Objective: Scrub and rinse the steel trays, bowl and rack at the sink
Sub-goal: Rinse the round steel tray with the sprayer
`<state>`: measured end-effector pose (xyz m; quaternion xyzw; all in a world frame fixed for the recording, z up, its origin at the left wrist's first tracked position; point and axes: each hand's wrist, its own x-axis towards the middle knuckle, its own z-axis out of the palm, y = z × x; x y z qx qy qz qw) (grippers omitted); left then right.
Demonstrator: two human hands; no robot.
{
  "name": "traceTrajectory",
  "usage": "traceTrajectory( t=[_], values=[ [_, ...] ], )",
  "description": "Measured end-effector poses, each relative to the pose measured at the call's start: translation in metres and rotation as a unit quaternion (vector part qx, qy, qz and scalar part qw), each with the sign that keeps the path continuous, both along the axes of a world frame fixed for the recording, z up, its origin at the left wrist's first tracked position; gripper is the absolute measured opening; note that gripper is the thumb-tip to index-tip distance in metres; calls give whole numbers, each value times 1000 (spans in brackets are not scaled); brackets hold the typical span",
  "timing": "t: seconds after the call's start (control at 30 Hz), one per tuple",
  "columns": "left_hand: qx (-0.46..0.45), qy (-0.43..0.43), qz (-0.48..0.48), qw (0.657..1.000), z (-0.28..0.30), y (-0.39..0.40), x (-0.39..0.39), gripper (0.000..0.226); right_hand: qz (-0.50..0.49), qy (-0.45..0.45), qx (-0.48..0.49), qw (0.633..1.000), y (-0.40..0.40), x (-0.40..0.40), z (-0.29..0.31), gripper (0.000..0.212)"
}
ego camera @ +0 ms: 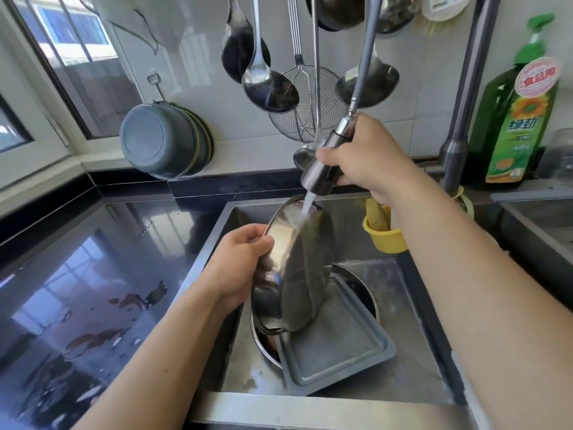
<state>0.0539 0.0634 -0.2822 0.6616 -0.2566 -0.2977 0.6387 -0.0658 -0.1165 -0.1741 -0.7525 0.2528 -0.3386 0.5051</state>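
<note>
Left hand [240, 265] reaches in from lower left, forearm angled up toward the sink [415, 308]; fingers curled over the upper left rim of a round steel tray [305, 274], thumb on the near side, clamped on it. The tray is held above the sink, tipped steeply on edge, its underside facing right and toward the camera. Right hand [369, 156] comes in from the right, forearm crossing over the sink's right edge; fingers wrapped together around the pull-out sprayer head [322, 169], thumb across its front, nozzle pointed down and left. A stream of water [308, 206] leaves the nozzle and strikes the top edge of the tilted tray. Below, a rectangular tray [338, 349] lies in the sink basin, tilted, with a thin film of water on its floor; it rests partly over a round steel bowl [266, 346] whose dark inside shows at its left edge; contents of the bowl cannot be told. A yellow cup [384, 237] hangs at the back of the sink holding a sponge. A green bottle of dish soap [514, 125] stands on the ledge at right. Ladles [266, 85] and a wire skimmer hang on the wall behind.
</note>
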Motion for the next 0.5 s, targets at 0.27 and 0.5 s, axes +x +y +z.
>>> traceTrajectory(
  t=[0.27, 0.5],
  values=[
    [-81, 159, -59, 982, 2, -2, -5, 36, 55, -1, 34, 998, 10, -1, 7, 33],
    [-132, 255, -24, 957, -3, -5, 2, 39, 62, 77, -6, 995, 10, -19, 20, 14]
  ],
)
